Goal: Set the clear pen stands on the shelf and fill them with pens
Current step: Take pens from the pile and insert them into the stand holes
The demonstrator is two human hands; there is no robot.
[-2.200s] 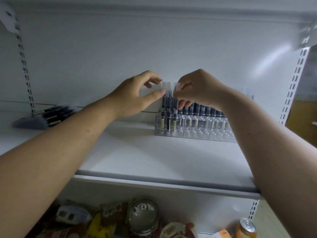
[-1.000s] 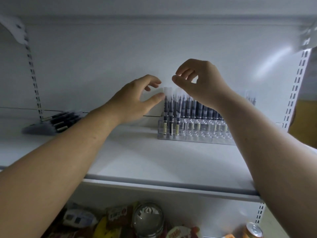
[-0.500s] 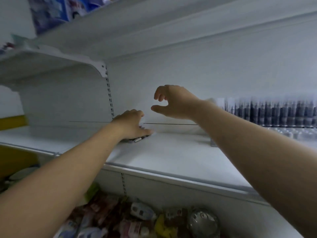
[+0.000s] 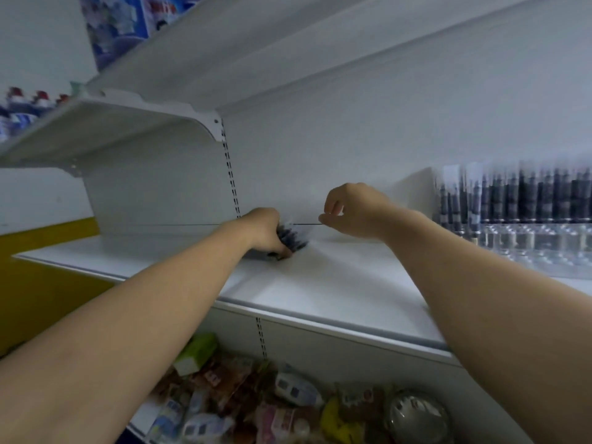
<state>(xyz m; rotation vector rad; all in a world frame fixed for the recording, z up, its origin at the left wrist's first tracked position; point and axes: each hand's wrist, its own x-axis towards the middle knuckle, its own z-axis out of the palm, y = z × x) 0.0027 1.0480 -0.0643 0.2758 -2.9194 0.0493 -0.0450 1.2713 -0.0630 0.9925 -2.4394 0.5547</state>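
Left hand [image 4: 266,230]: fingers wrapped round a loose bundle of dark-barrelled pens [image 4: 292,240] at the rear edge of the white metal shelf [image 4: 336,283], against the back panel. The pen tips fan out beyond the fingers.

Right hand [image 4: 355,213]: raised just beside the bundle, fingers loosely curled, holding nothing.

The clear plastic pen stand [image 4: 528,243] sits well apart, toward the shelf's right end, with rows of dark pens upright in it. Blur hides whether any slots are free.

Risks, as judged:
- The fanned bundle is only partly enclosed. A pen could slip out during the lift, roll to the front edge and drop among the packaged goods [image 4: 288,408] below.
- Inserting several pens at once could tip those already standing.
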